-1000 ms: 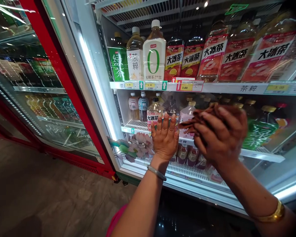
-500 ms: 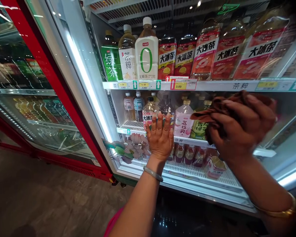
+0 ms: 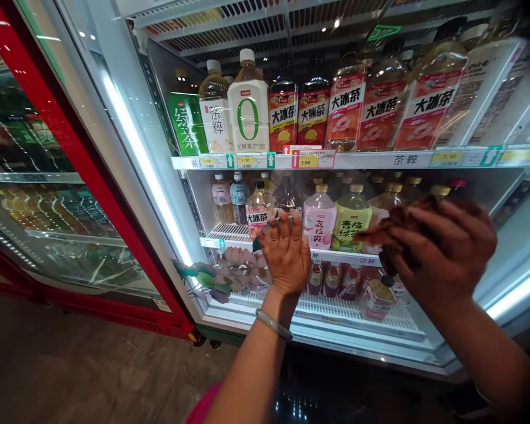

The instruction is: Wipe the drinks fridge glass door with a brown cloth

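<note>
In the head view a tall glass door covers a lit drinks fridge. My left hand lies flat towards the glass with its fingers outstretched, holding nothing; a bangle circles that wrist. To the right, my right hand is wrapped round a bunched, dark brown cloth near the glass, its loose corner pointing left. Behind the cloth stand bottles on the middle shelf, partly hidden. A pink bottle and a green-labelled bottle show between my hands.
Large tea bottles line the upper shelf, above a price-tag strip. A flower decal is left of my left hand. Further left, a red door frame borders another fridge, with brown floor below.
The view has shifted slightly, so the shelves sit further left and a little lower. My right hand and the cloth have moved slightly right and down across the bottles; my left hand stays spread.
</note>
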{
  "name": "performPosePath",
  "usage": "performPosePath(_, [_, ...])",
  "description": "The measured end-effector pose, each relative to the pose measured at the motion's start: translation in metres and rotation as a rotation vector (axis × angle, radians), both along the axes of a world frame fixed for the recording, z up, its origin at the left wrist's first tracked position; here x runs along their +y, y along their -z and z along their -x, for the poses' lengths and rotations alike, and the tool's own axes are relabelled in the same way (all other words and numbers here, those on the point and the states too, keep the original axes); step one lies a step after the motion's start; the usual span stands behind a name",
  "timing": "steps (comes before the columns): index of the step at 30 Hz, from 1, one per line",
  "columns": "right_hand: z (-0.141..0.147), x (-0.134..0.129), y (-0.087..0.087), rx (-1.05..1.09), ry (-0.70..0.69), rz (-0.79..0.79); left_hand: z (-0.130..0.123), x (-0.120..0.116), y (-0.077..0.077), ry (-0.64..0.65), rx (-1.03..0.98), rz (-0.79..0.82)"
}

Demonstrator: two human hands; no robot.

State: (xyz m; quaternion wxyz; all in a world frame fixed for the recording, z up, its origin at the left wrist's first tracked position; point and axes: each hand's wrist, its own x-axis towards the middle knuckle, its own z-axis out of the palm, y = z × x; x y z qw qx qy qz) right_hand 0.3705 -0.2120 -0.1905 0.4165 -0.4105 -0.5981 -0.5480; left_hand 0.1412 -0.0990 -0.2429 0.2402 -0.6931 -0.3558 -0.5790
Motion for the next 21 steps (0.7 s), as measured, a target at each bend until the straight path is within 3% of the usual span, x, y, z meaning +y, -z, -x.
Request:
performPosePath(3, [0.023, 0.015, -0.034, 0.129, -0.018, -0.097, -0.014, -0.011, -0.006, 0.073, 0.055, -0.034])
performPosePath(5, [0.04, 0.021, -0.034, 0.079, -0.024, -0.064, -0.024, -0.018, -0.011, 0.115, 0.08, -0.04])
performPosePath(9, [0.04, 0.013, 0.013, -0.072, -0.009, 0.065, -0.039, -0.027, -0.018, 0.149, 0.033, -0.003])
performPosePath(11, [0.02, -0.002, 0.039, -0.097, 0.028, 0.134, -0.047, -0.031, -0.019, 0.172, 0.021, 0.006])
performPosePath(13, [-0.005, -0.017, 0.051, -0.077, 0.033, 0.166, -0.056, -0.036, -0.018, 0.195, 0.034, -0.001])
performPosePath(15, [-0.027, -0.027, 0.043, -0.085, 0.056, 0.126, -0.065, -0.04, -0.016, 0.202, 0.059, -0.02])
performPosePath(17, [-0.036, -0.028, 0.024, -0.034, 0.087, 0.054, -0.075, -0.044, -0.012, 0.188, 0.081, -0.032])
performPosePath(21, [-0.019, -0.012, -0.009, 0.092, 0.066, -0.018, -0.085, -0.044, -0.007, 0.137, 0.072, -0.057])
